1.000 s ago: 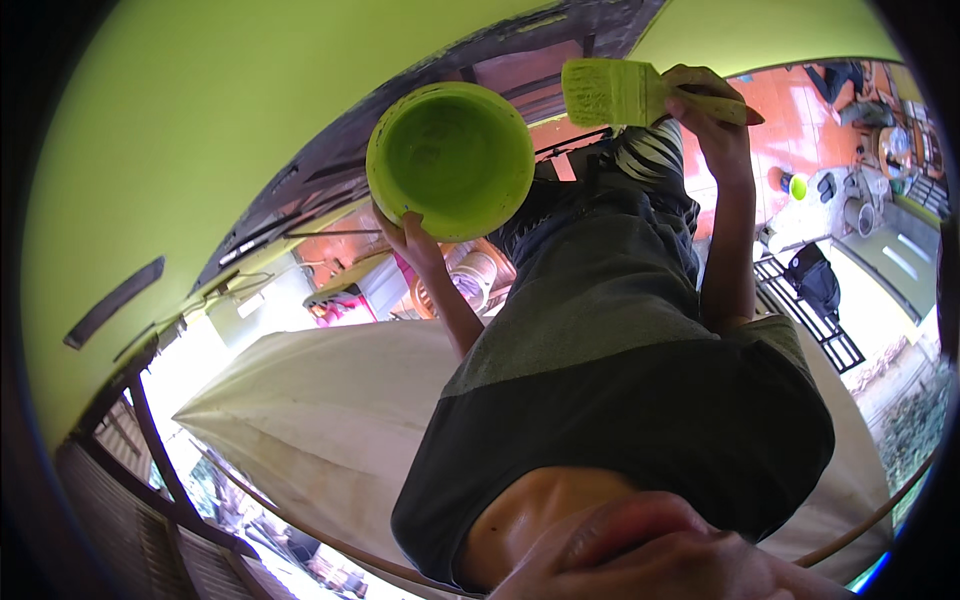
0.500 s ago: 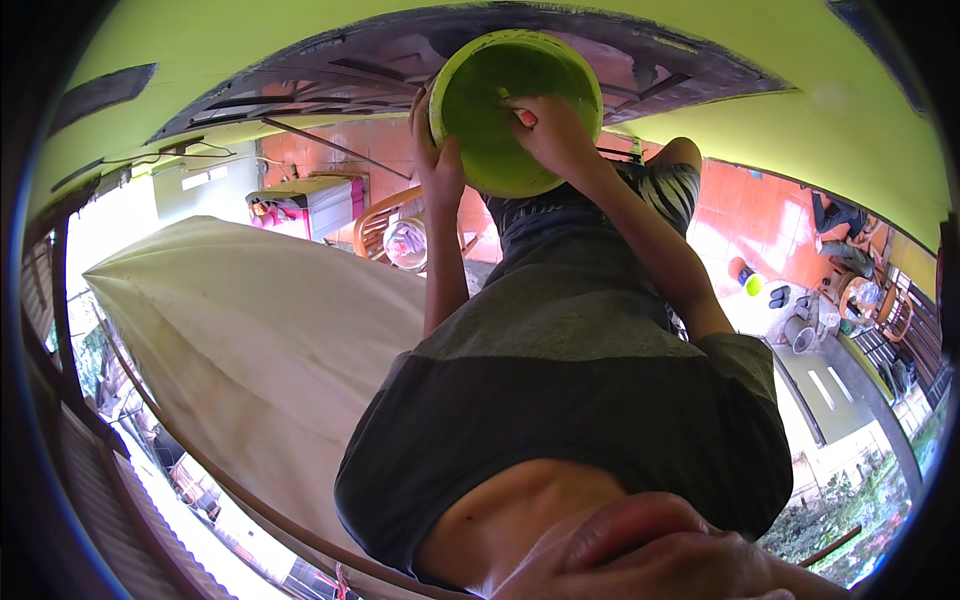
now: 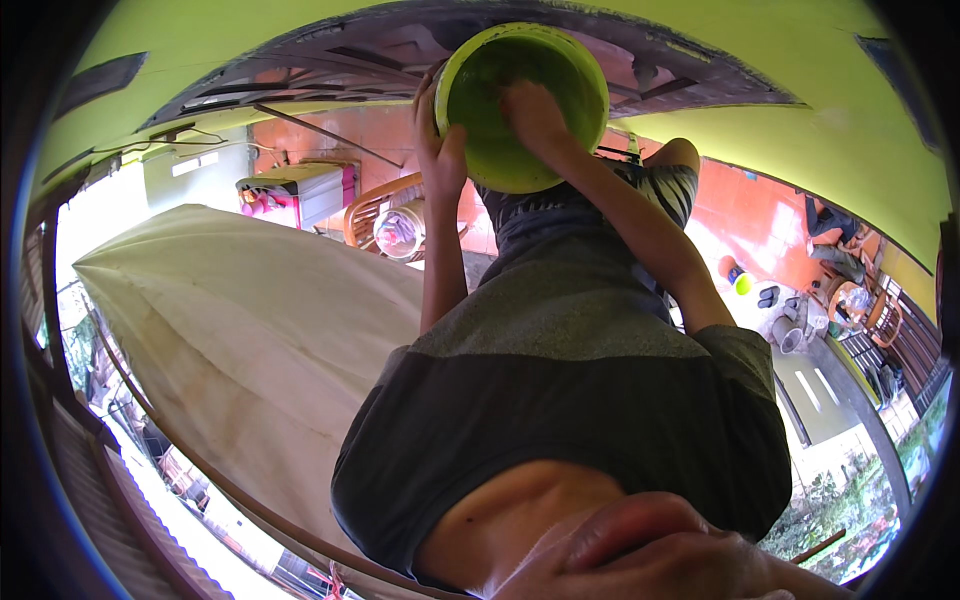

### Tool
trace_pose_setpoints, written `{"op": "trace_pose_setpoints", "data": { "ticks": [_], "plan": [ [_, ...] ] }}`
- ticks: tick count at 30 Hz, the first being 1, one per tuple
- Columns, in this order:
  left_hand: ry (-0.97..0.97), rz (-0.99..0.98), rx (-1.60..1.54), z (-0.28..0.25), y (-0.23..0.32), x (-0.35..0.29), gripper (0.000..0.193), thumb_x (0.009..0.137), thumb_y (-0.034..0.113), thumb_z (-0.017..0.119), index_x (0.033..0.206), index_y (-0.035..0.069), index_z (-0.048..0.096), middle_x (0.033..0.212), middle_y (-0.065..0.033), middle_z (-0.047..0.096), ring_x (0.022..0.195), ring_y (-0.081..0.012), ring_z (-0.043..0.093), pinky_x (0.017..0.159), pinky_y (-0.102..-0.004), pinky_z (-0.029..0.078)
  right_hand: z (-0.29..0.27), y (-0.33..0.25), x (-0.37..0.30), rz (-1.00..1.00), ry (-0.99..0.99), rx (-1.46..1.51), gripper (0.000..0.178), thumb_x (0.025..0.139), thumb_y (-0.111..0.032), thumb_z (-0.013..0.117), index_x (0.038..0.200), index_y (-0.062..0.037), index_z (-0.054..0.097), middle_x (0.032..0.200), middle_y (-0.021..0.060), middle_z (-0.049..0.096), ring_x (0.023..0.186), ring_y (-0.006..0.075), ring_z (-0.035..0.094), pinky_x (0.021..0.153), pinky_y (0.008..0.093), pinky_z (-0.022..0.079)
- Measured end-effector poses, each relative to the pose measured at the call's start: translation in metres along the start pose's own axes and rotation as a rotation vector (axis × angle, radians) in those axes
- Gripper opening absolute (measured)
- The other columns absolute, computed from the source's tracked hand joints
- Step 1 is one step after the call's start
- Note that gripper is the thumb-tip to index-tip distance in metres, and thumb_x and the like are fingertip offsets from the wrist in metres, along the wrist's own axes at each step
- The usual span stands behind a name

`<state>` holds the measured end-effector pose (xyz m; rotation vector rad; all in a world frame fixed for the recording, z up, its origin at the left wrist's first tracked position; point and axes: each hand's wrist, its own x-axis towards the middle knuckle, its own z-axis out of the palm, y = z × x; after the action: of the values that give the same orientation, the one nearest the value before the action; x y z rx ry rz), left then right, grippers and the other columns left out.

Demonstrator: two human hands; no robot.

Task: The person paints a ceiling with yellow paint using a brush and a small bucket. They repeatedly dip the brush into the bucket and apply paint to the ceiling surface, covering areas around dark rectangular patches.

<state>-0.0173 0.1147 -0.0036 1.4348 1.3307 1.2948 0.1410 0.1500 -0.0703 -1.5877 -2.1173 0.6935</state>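
A round bucket, lime green at its rim and coated green inside, is held up in front of me, its mouth turned toward my view. Along its left side my left hand grips the wall, thumb over the near rim and fingers round the outside. My right hand reaches down into the bucket with its fingers closed. What it holds is hidden now; half a second ago a small tool with a red handle end showed in that fist. Green liquid, like paint, seems to cover the inside, but its depth cannot be made out.
A lime green wall with a dark window stands close ahead. A pale tarp spreads at my left. Below are an orange tiled floor, a wooden chair, a small green-and-dark pail and a seated person.
My right hand has gone deeper into the bucket, so the red handle end no longer shows. The bucket and my left hand have shifted slightly right in view.
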Motion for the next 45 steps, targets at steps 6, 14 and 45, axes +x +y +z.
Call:
{"op": "trace_pose_setpoints", "data": {
  "ticks": [6, 14, 45],
  "plan": [
    [0.012, -0.044, -0.094, 0.002, -0.007, 0.003, 0.064, 0.075, 0.007, 0.049, 0.138, -0.006, 0.055, 0.150, -0.0234, 0.047, 0.146, -0.0383, 0.037, 0.123, -0.0455, 0.026, -0.011, -0.003, -0.016, -0.041, 0.007, 0.223, 0.024, 0.084, -0.007, 0.069, 0.105, -0.0117, 0.079, 0.104, 0.0181, 0.074, 0.095, 0.0328, 0.073, 0.089, 0.0453, 0.057],
    [-0.013, 0.021, -0.007, -0.004, -0.009, 0.004, 0.069, 0.078, 0.003, 0.050, 0.146, -0.007, 0.046, 0.148, -0.0213, 0.050, 0.139, -0.0325, 0.047, 0.117, -0.0416, 0.036, -0.069, 0.012, -0.023, 0.284, -0.114, 1.115, 0.016, 0.096, -0.005, 0.072, 0.111, 0.0005, 0.074, 0.108, 0.0092, 0.074, 0.099, 0.0184, 0.074, 0.088, 0.0298, 0.063],
    [0.025, -0.110, -0.067, -0.009, -0.009, 0.003, 0.068, 0.079, -0.001, 0.049, 0.147, -0.005, 0.047, 0.133, -0.0157, 0.059, 0.120, -0.0237, 0.058, 0.102, -0.0322, 0.046, -0.025, 0.001, 0.001, -0.103, 0.301, 0.250, 0.036, 0.084, -0.008, 0.071, 0.120, -0.0101, 0.072, 0.116, 0.0156, 0.073, 0.092, 0.0392, 0.071, 0.083, 0.0418, 0.059]
  ]
}}
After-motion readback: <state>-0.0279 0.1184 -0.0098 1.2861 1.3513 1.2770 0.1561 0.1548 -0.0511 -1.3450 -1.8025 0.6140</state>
